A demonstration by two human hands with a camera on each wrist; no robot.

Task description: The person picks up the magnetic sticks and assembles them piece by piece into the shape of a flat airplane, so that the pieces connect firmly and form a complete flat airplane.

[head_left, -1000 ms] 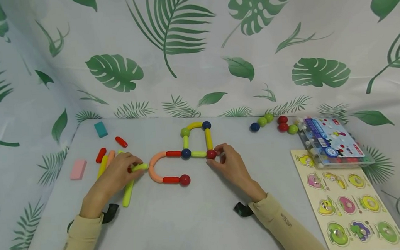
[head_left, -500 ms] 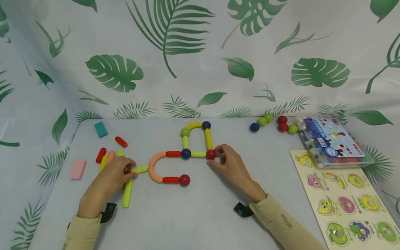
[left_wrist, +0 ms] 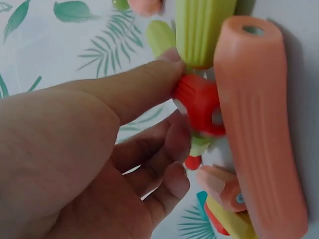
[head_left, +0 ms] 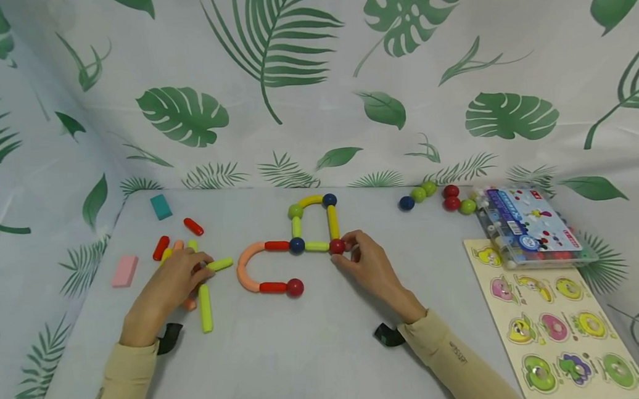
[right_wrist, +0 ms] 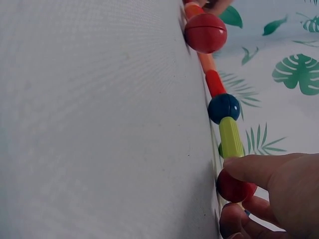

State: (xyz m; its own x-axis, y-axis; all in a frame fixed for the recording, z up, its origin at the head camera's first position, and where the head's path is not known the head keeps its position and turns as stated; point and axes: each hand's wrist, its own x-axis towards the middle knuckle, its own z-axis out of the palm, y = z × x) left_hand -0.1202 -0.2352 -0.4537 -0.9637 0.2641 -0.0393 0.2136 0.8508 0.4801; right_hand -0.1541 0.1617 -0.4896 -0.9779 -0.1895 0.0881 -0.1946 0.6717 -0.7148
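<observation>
Since one second ago, head view: left hand has drawn back from the orange arc, leaving a lime stick unattached just left of it. Left wrist view: thumb and fingers pinch a short red stick. Right wrist view: right hand pinches the red ball at the chain's right end; the figure looks part-built.

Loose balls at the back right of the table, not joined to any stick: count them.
6. One blue ball, two green balls beside it, two red balls, and one more green ball against the plastic box, which may hide others.
</observation>
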